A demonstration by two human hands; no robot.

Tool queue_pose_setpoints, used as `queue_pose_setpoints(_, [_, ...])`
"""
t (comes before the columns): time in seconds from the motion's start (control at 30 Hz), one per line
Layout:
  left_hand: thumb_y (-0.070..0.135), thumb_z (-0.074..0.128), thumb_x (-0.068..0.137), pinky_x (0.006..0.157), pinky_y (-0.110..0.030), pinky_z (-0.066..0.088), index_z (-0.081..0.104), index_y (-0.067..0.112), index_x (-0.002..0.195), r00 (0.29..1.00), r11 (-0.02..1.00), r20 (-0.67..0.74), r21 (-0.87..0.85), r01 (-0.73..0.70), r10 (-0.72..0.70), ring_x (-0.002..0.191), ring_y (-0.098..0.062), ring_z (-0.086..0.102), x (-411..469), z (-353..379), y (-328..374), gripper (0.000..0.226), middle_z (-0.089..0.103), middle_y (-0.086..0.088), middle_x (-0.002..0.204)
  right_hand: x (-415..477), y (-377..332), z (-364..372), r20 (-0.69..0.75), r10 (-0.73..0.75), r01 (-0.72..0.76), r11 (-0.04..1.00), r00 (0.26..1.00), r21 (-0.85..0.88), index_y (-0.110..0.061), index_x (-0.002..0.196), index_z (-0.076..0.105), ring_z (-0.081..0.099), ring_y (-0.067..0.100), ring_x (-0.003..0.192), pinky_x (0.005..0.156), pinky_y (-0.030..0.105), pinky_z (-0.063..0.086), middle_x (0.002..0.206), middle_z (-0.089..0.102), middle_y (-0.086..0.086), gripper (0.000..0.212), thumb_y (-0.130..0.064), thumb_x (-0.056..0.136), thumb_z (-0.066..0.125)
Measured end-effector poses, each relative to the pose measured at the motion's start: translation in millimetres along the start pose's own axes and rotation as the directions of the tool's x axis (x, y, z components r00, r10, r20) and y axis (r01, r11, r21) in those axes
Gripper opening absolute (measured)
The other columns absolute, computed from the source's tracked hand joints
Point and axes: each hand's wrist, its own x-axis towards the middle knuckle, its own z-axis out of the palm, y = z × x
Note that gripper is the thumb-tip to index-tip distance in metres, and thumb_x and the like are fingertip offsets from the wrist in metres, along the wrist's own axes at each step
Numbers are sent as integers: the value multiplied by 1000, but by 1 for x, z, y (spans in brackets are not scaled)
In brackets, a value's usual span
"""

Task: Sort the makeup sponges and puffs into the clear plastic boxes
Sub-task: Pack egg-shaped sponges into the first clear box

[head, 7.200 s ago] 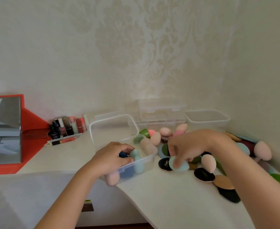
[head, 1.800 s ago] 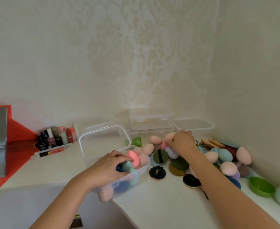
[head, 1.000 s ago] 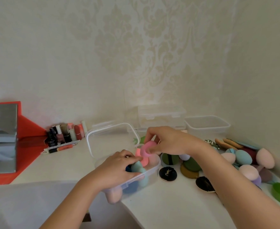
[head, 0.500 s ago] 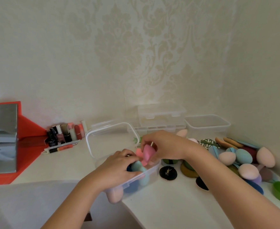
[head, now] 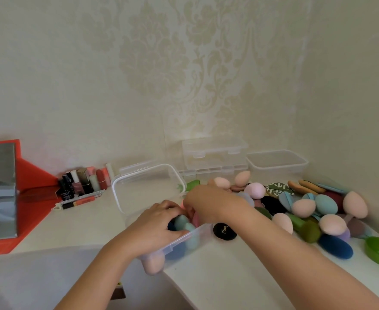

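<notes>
At the counter (head: pixel 228 278) edge, two hands fill a clear box (head: pixel 185 240).
Left hand (head: pixel 155 227) fingers clamp its rim, likely steadying it; right hand (head: pixel 206 202) fingers pinch a pink sponge (head: pixel 195 218) inside; unsorted pile (head: pixel 313 211) lies at three o'clock.

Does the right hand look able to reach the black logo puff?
Probably yes, once the right hand lets go of the pink sponge: the black logo puff lies uncovered close by, beside the clear box.

I see bare tabletop (head: pixel 228 278) before the box (head: pixel 184 241); its raised lid (head: pixel 144 189) walls off the far side, the sponge pile (head: pixel 326 203) crowds the right.
</notes>
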Motion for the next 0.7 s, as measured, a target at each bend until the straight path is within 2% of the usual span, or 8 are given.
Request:
queue_pose_setpoints(0.07, [53, 57, 83, 98, -21, 35, 52, 41, 120, 1000, 1000, -2, -16, 8, -8, 114, -5, 39, 0, 0, 0, 39, 40, 20, 127, 8, -3, 3, -4, 7, -7, 995, 1000, -99, -7, 85, 61, 46, 23, 81, 76, 31, 23, 72, 49, 1, 6, -8, 86, 56])
queue_pose_setpoints(0.17, [50, 58, 83, 100, -23, 36, 54, 41, 114, 1000, 1000, 17, -29, 2, -2, 114, -7, 41, 0, -2, 0, 33, 42, 17, 124, 19, -10, 8, -41, 45, -53, 972, 998, -230, -13, 64, 41, 42, 24, 81, 84, 37, 26, 65, 37, 0, 27, -7, 89, 49])
queue_pose_setpoints(0.23, [49, 59, 83, 99, -24, 37, 57, 39, 109, 1000, 999, 28, -50, -2, 3, 112, -7, 42, 0, -2, -1, 29, 44, 16, 121, 26, -13, 14, -81, 63, -83, 958, 995, -274, -14, 64, 38, 43, 25, 85, 99, 43, 27, 67, 37, 0, 28, -7, 90, 44])
queue_pose_setpoints(0.3, [48, 60, 82, 98, -23, 38, 59, 38, 105, 1000, 998, 27, -70, -3, 5, 110, -6, 43, 1, -3, -2, 25, 45, 16, 118, 29, -12, 17, -124, 78, -108, 961, 989, -253, -13, 76, 48, 48, 27, 98, 103, 45, 24, 76, 45, 2, 16, -11, 92, 44])
queue_pose_setpoints(0.33, [48, 61, 81, 97, -22, 38, 60, 39, 103, 1000, 997, 26, -78, -2, 4, 109, -5, 44, 1, -3, -2, 24, 46, 16, 116, 29, -11, 17, -144, 80, -112, 966, 986, -234, -13, 90, 54, 49, 27, 105, 102, 45, 24, 88, 51, 4, 8, -13, 92, 46])
queue_pose_setpoints(0.43, [49, 62, 80, 95, -22, 40, 60, 40, 99, 999, 995, 42, -98, 5, -1, 105, -4, 45, 2, -3, -3, 21, 47, 15, 111, 29, -5, 22, -201, 113, -154, 966, 973, -207, -11, 121, 49, 52, 28, 109, 94, 39, 31, 117, 52, 9, 31, -18, 90, 52])
queue_pose_setpoints(0.53, [49, 62, 80, 94, -24, 40, 55, 47, 92, 997, 994, 81, -111, 2, 7, 103, -5, 45, 2, -4, -2, 14, 46, 14, 106, 29, -6, 24, -230, 102, -135, 982, 968, -129, -7, 122, 45, 55, 29, 106, 74, 32, 33, 121, 49, 11, 34, -17, 90, 54])
queue_pose_setpoints(0.7, [44, 61, 84, 100, -27, 36, 54, 56, 98, 992, 993, 122, -121, -7, 21, 110, -7, 39, 3, -6, 0, 20, 45, 13, 111, 31, -1, 18, -186, 122, -128, 991, 975, -26, -7, 108, 55, 57, 31, 100, 68, 29, 36, 109, 55, 12, 22, -9, 86, 57])
